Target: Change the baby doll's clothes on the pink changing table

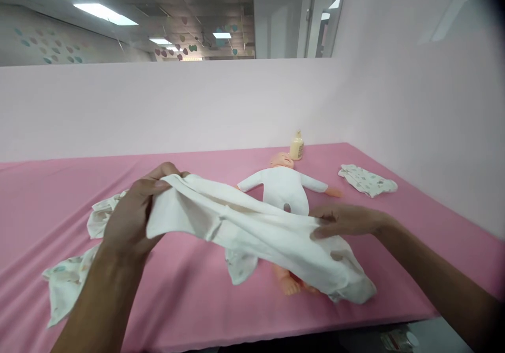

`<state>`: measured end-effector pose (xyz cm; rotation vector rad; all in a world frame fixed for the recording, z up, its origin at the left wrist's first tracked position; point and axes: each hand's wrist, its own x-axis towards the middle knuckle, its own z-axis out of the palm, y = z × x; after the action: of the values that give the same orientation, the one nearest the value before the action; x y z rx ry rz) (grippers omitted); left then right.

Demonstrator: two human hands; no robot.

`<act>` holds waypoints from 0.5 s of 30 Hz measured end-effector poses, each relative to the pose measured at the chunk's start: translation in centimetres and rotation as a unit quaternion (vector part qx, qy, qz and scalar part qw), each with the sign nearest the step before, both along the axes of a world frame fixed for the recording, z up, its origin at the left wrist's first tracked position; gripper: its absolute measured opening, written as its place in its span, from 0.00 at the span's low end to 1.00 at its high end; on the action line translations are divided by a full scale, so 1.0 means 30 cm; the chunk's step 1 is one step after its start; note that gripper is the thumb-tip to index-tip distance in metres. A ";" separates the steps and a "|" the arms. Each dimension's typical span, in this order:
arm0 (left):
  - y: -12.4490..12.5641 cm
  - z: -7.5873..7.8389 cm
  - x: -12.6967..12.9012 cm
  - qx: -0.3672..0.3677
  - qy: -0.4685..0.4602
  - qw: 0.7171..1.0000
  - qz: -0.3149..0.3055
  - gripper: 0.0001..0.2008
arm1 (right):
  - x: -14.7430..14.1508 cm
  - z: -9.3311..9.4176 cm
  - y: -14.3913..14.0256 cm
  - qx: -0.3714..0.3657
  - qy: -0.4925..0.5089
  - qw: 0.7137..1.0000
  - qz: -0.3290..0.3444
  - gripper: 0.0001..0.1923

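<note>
White garment [244, 227]: limp, creased fabric between hands [134, 211] [351, 220]

Wht garment [260, 237] w/ long folds, aslant mid-air

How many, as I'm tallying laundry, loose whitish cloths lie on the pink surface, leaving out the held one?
3 visible: a printed cloth at right, plus a farther cloth and a nearer cloth at left. The left hand and forearm partly hide those two; more may be hidden.
</note>
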<state>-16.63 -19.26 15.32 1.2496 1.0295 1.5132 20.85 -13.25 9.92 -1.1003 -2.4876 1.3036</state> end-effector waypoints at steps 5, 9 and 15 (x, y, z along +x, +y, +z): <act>0.009 0.015 -0.083 -0.002 0.029 0.997 0.068 0.04 | 0.027 0.121 -0.010 0.140 0.042 0.975 -0.166 0.25; 0.031 0.005 -0.107 -0.068 0.079 0.990 0.091 0.05 | 0.014 0.277 -0.041 0.216 0.072 0.951 -0.208 0.24; 0.076 -0.006 -0.144 -0.082 0.187 0.971 0.125 0.10 | -0.023 0.468 -0.072 0.263 0.093 0.949 -0.146 0.19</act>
<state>-20.95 -16.97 15.14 1.3534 1.5773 1.3688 20.17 -15.40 23.95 -1.0889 -2.2239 0.5801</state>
